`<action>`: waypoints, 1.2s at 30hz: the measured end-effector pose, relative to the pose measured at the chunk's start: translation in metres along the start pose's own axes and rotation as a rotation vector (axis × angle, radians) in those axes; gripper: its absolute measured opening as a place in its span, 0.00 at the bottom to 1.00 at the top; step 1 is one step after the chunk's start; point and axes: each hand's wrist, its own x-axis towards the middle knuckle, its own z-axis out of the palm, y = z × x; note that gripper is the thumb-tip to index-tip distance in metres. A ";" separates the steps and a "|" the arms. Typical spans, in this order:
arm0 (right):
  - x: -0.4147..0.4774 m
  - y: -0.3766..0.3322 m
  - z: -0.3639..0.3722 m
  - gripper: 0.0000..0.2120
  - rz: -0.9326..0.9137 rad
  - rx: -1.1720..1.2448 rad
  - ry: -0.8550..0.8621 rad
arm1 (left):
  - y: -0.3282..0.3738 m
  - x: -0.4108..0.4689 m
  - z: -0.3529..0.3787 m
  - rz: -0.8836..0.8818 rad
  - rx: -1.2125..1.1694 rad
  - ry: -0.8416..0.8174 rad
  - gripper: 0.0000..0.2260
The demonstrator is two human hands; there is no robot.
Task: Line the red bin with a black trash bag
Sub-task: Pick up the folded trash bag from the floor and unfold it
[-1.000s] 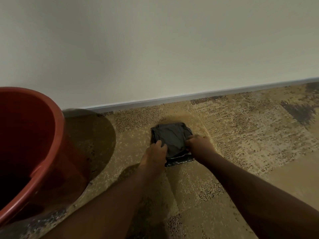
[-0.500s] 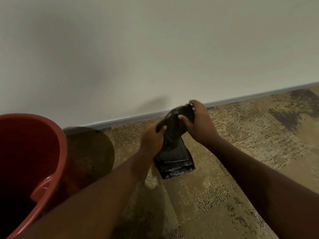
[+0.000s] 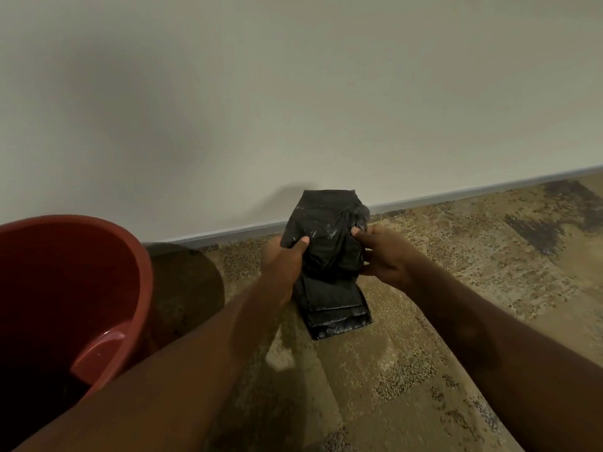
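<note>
A folded black trash bag (image 3: 324,236) is held up in front of the wall by both hands. My left hand (image 3: 285,259) pinches its left edge and my right hand (image 3: 383,256) pinches its right edge. Below them a flat stack of folded black bags (image 3: 334,308) lies on the carpet. The red bin (image 3: 98,278) stands at the left, its mouth open toward me; its inside is dark and my left forearm covers part of its rim.
A plain pale wall (image 3: 293,93) with a grey baseboard (image 3: 473,194) runs across close behind the bags. Patterned beige and brown carpet (image 3: 473,288) covers the floor to the right and in front.
Both hands went from pressing on the bag stack on the floor to lifting the top bag off it. The lifted bag has since been spread wider between the hands.
</note>
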 end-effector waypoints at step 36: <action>-0.280 -0.284 0.123 0.12 -0.233 -0.493 0.467 | 0.377 -0.266 -0.088 -0.062 -0.309 0.221 0.04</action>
